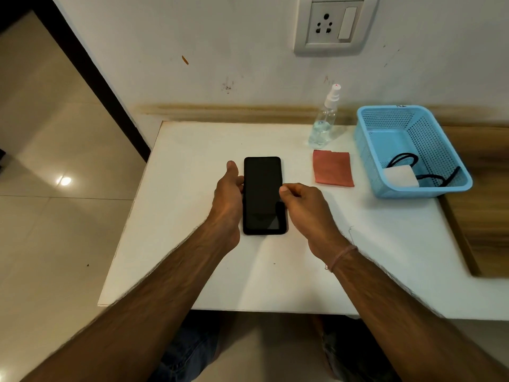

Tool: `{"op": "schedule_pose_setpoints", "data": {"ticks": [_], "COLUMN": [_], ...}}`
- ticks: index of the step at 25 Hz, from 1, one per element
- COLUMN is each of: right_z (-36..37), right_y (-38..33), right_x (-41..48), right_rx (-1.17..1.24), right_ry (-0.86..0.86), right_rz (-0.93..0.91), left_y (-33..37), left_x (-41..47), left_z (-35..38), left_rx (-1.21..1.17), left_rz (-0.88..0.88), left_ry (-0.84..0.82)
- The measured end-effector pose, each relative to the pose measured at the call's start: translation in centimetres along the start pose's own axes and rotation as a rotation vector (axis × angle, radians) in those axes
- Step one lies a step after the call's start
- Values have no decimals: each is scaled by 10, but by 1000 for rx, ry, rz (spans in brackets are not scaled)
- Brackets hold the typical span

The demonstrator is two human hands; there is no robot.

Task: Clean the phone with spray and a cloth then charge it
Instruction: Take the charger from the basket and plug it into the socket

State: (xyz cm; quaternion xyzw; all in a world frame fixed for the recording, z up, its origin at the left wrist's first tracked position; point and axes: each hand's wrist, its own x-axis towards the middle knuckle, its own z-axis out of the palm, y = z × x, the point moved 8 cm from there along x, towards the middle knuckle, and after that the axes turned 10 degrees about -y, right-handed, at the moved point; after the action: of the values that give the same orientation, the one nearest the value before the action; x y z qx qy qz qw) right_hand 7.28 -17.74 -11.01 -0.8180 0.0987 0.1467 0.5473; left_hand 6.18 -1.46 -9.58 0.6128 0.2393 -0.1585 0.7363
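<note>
Lying flat and screen up on the white surface, the phone sits with its dark screen between the person's 2 hands. The left hand rests against the phone's left edge, thumb stretched out straight along that side; its other fingers are tucked out of sight beneath the hand, so I cannot tell whether they grip the phone or only touch it. The right hand has its fingers curled, pinching the phone's right edge about halfway along. A thin band circles the right wrist.

Just to the right of the phone, and apart from it, lies a folded red cloth. Behind the cloth, near the wall, a clear spray stands upright, partly filled. Further right is a blue basket holding a white charger and a black cable. On the wall above the spray is a socket with 1 switch beside it.
</note>
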Motion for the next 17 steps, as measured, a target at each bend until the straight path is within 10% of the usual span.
{"op": "schedule_pose_setpoints", "data": {"ticks": [6, 11, 17], "right_z": [-33, -178, -220], "right_y": [-15, -65, -41], "right_x": [-4, 3, 55], "right_rx": [111, -172, -1156], "right_ry": [53, 315, -355], "right_rz": [-70, -305, 223], "left_y": [-1, 18, -12], "left_x": [2, -21, -55], "left_z": [-2, 19, 96], "left_rx": [164, 322, 642], "left_rz": [-26, 359, 493], "left_ry": [61, -31, -617]}}
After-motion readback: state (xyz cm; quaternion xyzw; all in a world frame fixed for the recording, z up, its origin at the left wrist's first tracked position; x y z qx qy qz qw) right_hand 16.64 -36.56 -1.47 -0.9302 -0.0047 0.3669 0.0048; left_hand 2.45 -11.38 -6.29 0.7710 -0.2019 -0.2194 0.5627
